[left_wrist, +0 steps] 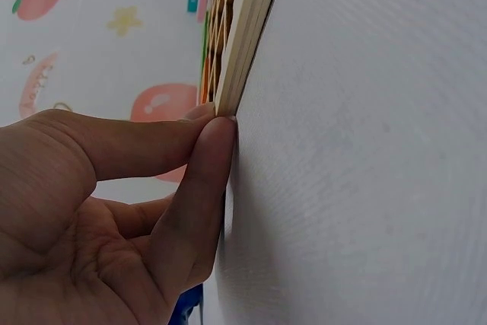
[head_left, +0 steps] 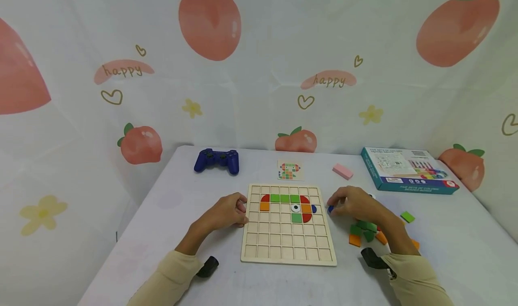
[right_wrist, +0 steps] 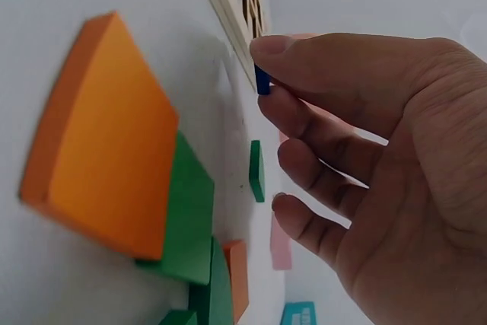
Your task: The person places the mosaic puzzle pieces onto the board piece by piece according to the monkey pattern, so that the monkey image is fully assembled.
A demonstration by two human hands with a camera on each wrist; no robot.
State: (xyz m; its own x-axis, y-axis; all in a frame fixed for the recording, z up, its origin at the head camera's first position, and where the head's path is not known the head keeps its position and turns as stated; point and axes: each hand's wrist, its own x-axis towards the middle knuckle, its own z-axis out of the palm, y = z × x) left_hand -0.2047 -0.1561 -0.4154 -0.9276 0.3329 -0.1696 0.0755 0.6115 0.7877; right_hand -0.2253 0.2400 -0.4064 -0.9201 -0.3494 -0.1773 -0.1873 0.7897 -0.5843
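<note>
A wooden grid board (head_left: 275, 252) lies flat, bearing red rounded pieces, green (head_left: 285, 198) and orange squares (head_left: 264, 206), an eye tile (head_left: 296, 208) and a blue rounded piece (head_left: 314, 209) in its upper rows. With thumb and forefinger, my left hand (head_left: 225, 211) pinches the board's left edge. Just off the right edge, my right hand (head_left: 356, 202) holds a small blue piece (right_wrist: 262, 80) between thumb and forefinger, mostly covered by the fingertips. Its other fingers are loosely bent. Under and beside the right forearm lie loose pieces, among them an orange square (right_wrist: 106, 142) and green ones (right_wrist: 190, 211).
Behind the board lies a pattern card (head_left: 289, 169) with a picture of coloured tiles. A blue game controller (head_left: 217, 161) sits at the back left. To the back right are a pink block (head_left: 342, 171) and a flat puzzle box (head_left: 410, 171). One green square (head_left: 407, 216) lies apart.
</note>
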